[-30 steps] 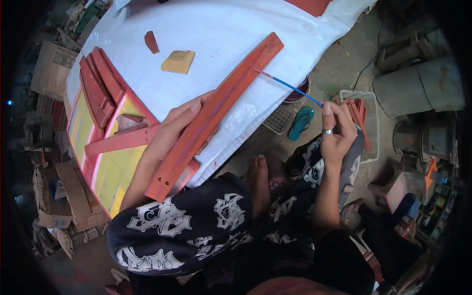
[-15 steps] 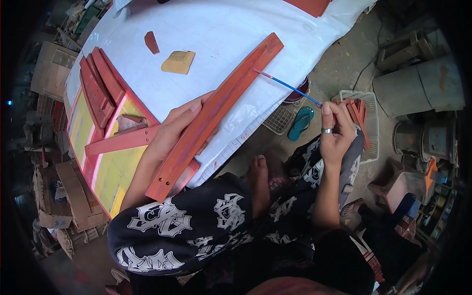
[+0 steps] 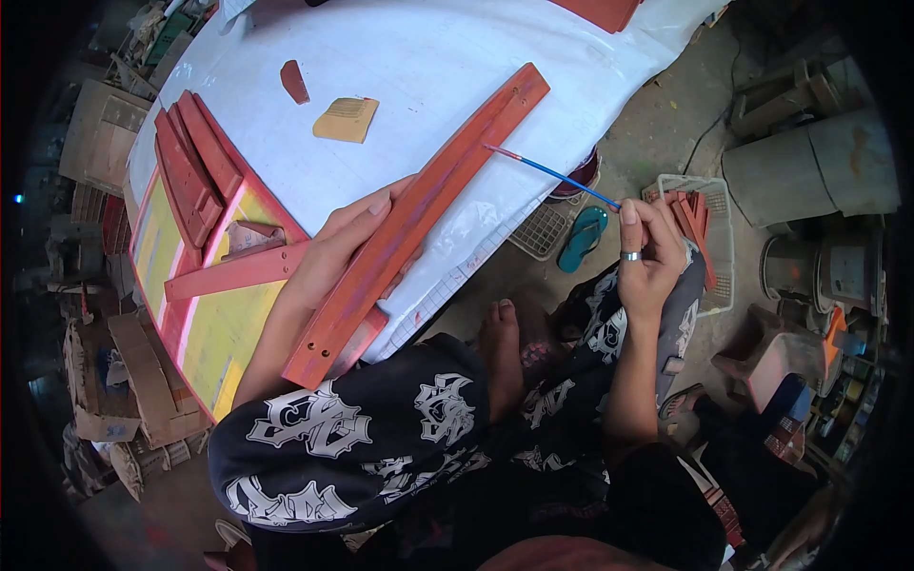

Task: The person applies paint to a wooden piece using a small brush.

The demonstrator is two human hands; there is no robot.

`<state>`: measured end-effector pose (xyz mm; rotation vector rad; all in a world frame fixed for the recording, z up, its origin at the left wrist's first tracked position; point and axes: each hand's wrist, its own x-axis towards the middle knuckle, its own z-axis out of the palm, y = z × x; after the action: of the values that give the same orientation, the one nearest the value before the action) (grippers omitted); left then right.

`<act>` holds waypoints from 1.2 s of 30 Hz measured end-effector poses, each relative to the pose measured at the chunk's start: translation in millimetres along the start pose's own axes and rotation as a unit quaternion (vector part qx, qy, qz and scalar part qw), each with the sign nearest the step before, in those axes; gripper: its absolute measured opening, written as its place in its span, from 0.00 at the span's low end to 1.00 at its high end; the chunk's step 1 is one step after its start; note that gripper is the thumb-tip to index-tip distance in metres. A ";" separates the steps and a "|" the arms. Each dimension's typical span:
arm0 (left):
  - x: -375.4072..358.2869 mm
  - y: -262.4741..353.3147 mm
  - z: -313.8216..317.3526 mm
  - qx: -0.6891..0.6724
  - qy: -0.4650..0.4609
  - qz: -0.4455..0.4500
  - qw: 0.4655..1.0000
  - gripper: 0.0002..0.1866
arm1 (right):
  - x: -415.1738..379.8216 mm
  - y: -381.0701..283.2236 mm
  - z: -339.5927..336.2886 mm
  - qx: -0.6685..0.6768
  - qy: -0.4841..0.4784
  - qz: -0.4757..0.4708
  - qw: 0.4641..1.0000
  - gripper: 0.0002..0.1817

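My left hand (image 3: 347, 238) is wrapped round a long reddish-brown wooden strip (image 3: 419, 224), which slants from my thigh up over the white-covered table (image 3: 409, 57). Two dark holes show near the strip's lower end. Between the fingers and thumb of my right hand (image 3: 649, 233), which wears a ring, is a thin blue brush (image 3: 562, 177). Its reddish tip touches or nearly touches the strip's right side, in the upper part. A folded piece of sandpaper (image 3: 346, 120) and a small dark red piece (image 3: 294, 83) lie on the white cover.
Red wooden pieces (image 3: 197, 181) rest on a yellow and red panel (image 3: 214, 328) at the left. On the floor at the right are a crate (image 3: 722, 257) with red strips and a teal sandal (image 3: 583, 240). Cardboard boxes (image 3: 143, 376) stand at the far left.
The brush tip has moved slightly left and down along the strip, and my right hand has shifted a little left. My left hand and the strip have stayed in place.
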<state>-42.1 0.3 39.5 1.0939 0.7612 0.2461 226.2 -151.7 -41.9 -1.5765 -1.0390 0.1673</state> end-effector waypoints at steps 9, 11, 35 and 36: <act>0.3 -0.6 -0.9 -0.004 -0.007 -0.002 1.000 0.31 | -0.3 4.0 1.5 0.001 -0.004 -0.012 1.000 0.06; -0.1 0.0 -0.3 -0.004 -0.006 -0.002 1.000 0.31 | -1.3 4.2 2.1 0.007 0.005 0.015 1.000 0.06; 0.4 -2.1 -1.8 -0.003 0.009 -0.008 1.000 0.31 | -0.9 4.6 6.1 0.018 -0.011 0.034 0.999 0.06; 0.5 -2.2 -1.7 0.000 0.011 -0.006 1.000 0.31 | -0.7 5.1 5.6 0.016 -0.009 0.040 0.999 0.06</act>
<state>-43.3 0.8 36.9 1.0880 0.7864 0.2483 224.9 -147.7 -48.3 -1.5908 -0.9825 0.2530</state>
